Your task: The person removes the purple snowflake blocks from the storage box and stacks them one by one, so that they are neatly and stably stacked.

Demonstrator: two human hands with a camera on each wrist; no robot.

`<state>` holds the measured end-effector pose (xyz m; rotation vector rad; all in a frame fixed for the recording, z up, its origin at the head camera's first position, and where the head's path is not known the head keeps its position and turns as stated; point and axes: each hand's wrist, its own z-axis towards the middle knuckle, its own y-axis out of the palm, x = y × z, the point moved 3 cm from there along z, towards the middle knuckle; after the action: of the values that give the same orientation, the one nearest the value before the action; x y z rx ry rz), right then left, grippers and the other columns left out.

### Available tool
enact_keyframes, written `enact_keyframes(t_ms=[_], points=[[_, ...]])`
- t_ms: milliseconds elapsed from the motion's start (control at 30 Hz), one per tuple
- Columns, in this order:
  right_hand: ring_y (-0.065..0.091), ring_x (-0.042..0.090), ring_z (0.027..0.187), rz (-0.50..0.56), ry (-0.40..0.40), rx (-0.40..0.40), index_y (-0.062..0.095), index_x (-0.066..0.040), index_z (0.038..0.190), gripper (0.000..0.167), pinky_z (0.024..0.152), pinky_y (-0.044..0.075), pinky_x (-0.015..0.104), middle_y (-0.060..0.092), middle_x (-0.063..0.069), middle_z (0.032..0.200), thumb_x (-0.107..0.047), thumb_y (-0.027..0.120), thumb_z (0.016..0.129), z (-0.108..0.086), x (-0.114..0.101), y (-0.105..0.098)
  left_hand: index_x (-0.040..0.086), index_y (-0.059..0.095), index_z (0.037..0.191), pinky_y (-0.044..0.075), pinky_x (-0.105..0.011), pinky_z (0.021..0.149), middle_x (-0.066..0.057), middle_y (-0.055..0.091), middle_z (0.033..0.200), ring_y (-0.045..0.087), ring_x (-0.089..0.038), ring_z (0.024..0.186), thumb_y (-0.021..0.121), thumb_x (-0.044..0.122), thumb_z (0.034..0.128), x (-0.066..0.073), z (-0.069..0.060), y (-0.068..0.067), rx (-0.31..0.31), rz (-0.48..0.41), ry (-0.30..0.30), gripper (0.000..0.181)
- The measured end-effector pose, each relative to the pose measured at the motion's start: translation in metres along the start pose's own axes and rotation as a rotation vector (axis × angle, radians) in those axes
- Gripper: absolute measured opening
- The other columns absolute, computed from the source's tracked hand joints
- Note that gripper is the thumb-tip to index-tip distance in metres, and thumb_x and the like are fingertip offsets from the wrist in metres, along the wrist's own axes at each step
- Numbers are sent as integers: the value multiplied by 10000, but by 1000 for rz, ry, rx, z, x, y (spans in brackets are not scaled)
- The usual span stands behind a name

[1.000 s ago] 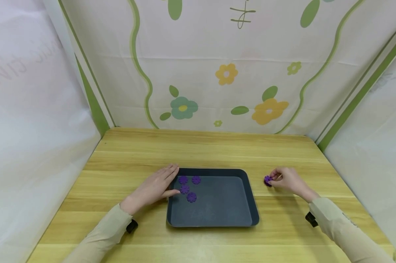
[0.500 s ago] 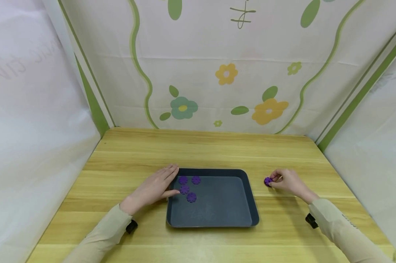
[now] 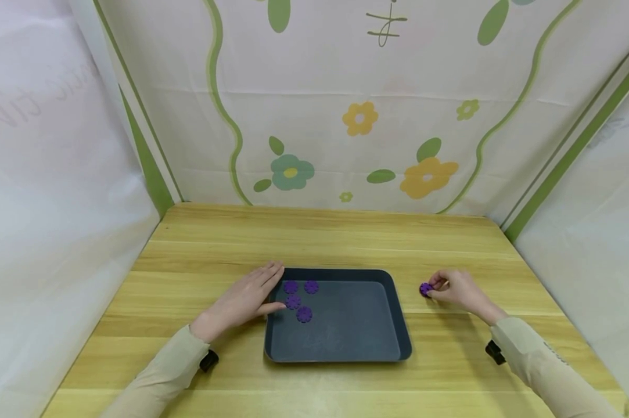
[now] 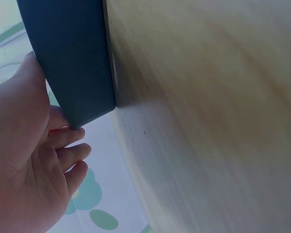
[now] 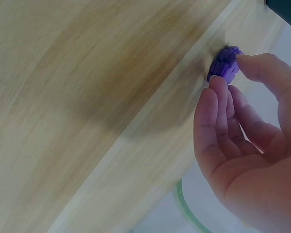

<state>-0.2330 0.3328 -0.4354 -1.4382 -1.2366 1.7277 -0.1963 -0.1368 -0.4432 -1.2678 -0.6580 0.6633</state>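
Note:
My left hand [image 3: 243, 296] rests at the left edge of a dark grey rectangular tray [image 3: 345, 354], fingers extended along the outside and thumb over the rim. In the left wrist view, the hand's fingers [image 4: 70, 155] lie beside the tray's outer wall [image 4: 72, 58]. Inside the tray, near that thumb, lie several flat purple notched discs [image 3: 304, 314]. To the right of the tray, my right hand [image 3: 457, 290] pinches a small stack of purple notched discs [image 3: 425, 289] between thumb and fingers. The right wrist view shows the stack [image 5: 225, 64] upright on edge, low at the table surface.
The tray stands on a light wooden table [image 3: 324, 232]. White fabric walls with printed flowers [image 3: 359, 118] enclose the back and both sides. Another corner of the tray [image 5: 286, 9] appears at the upper right of the right wrist view.
My right hand has shifted very slightly toward me with the purple discs. The left hand, the tray and the discs inside it stay in place.

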Motion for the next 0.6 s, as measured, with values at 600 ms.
enact_keyframes(t_ms=[600], points=[[644,127,750,33,26,13,700,0,992,201,619,519,214,713,87,894,-162,736,879,1,-8,-15,0,386,1512,409,-479,1157,-179,402,1565,419,-333,1443,585,553,935,0,0,1,10,-2,3,824]])
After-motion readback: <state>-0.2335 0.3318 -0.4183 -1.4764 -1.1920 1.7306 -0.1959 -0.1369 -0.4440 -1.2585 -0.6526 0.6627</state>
